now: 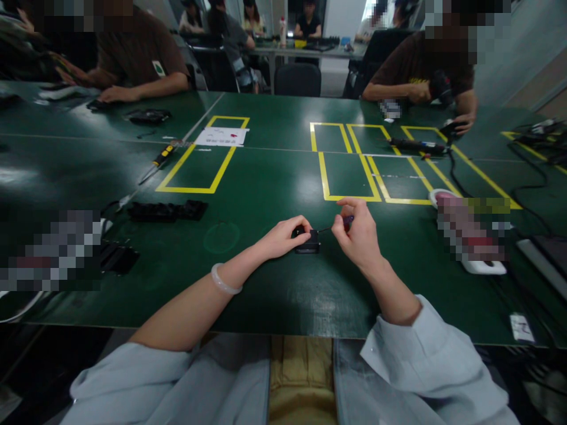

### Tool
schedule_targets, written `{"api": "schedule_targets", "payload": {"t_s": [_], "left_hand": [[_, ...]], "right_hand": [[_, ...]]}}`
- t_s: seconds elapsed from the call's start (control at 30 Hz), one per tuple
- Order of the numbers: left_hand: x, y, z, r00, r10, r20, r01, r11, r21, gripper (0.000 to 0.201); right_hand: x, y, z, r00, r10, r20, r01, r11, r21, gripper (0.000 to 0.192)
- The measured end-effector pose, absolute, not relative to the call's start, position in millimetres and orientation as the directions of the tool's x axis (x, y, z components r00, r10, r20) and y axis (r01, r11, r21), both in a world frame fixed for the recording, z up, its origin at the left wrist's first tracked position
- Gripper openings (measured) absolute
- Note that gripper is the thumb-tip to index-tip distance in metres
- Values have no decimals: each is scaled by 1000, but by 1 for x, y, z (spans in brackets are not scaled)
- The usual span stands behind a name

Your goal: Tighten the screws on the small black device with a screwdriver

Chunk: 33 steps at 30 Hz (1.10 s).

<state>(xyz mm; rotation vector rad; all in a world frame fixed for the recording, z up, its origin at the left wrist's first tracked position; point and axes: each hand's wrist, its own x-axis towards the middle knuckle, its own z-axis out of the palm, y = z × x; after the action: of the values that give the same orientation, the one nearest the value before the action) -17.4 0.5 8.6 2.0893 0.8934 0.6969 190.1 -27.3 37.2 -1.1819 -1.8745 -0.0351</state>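
A small black box-shaped part [309, 244] rests on the green table in front of me. My left hand [286, 237] is closed around its left and upper side, with the thumb on top. From the right, my right hand [358, 233] pinches a slim screwdriver [349, 220] with a dark purplish handle. Its thin dark shaft points left and reaches the box-shaped part; whether the tip touches it I cannot tell. Part of the handle is hidden by my fingers, and the details of the black part are too small to make out.
Black parts [166, 211] lie to the left, beyond them a yellow-and-black tool [165, 154]. Yellow tape outlines [349, 198] and a paper sheet [221, 137] mark the table [257, 289]. A white-edged object [485, 267] and cables are at right. Co-workers sit across.
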Motion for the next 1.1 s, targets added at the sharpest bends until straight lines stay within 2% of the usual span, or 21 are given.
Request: {"api": "schedule_targets", "payload": {"t_s": [0.43, 0.83, 1.1], "left_hand": [[-17, 1, 9, 616, 767, 182, 361, -479, 800, 13], [-18, 1, 9, 612, 768, 190, 356, -481, 801, 12], [-18, 1, 9, 614, 766, 188, 361, -484, 797, 12]], "right_hand": [[190, -29, 40, -157, 724, 671, 692, 566, -448, 32], [190, -25, 38, -153, 684, 713, 765, 539, -353, 18], [189, -27, 41, -192, 645, 739, 755, 578, -309, 21]]}}
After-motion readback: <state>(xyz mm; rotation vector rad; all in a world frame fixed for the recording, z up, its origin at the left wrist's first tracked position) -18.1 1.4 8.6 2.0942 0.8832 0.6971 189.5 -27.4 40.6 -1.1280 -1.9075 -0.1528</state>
